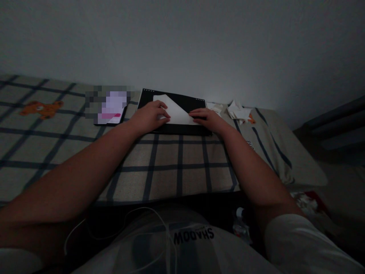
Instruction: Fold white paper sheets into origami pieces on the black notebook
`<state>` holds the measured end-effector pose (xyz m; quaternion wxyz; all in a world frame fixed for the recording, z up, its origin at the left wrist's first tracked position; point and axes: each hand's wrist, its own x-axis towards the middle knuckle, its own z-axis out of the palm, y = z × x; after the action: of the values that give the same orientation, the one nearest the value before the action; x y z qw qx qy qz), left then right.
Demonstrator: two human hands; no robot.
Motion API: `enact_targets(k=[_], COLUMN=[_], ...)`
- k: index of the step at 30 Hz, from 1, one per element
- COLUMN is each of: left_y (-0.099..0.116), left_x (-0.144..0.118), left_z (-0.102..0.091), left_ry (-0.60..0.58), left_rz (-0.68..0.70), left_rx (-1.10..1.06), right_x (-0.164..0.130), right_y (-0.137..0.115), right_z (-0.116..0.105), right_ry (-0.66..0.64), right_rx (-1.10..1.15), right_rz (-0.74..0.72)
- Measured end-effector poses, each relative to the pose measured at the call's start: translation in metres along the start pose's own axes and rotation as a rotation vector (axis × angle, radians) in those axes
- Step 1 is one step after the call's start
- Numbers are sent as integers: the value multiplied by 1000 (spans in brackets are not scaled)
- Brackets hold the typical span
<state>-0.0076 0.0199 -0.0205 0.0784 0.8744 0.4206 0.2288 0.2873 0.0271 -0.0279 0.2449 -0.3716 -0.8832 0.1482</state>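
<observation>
Nearest the camera is the person's own lap: a pale shirt (182, 243) with the printed word seen upside down, and a thin white cable (125, 217) looping across it. Low on the right, in the dark gap beside the bed, a small plastic bottle (241, 224) stands, hard to make out.

Both bare forearms stretch forward over the near edge of the bed (176, 171), which is covered by a checked sheet with dark lines. Toward the far edge of the bed, close to the wall, lies a black board (185, 102), flat, with a row of tiny pale dots along its far edge. On the board rests a white sheet of paper (178, 112), folded so that one corner points toward the far left.

The left hand (149, 116) lies palm down on the left part of the paper, fingers spread loosely and pressing flat, gripping nothing. The right hand (207, 117) lies flat too, its fingertips touching the paper's right corner and near edge on the board. The hands are apart, with the paper's middle between them.

Left of the board, just beside it, lies a lit screen (110, 108), its content blurred. Far to the left an orange bear figure (41, 108) is printed on the sheet. Right of the board, near the bed's far right corner, is a small heap of crumpled white paper scraps (236, 110) on a pillow (273, 152).
</observation>
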Motion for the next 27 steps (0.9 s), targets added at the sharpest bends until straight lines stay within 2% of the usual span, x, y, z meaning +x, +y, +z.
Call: enact_targets(k=[27], left_y=[-1], left_x=[0], left_z=[1], left_ry=[3], left_rz=[5], left_rx=[-18], right_x=[-11], right_y=[-1], right_z=[-21], right_ry=[-172], right_rx=[221], right_rz=[120])
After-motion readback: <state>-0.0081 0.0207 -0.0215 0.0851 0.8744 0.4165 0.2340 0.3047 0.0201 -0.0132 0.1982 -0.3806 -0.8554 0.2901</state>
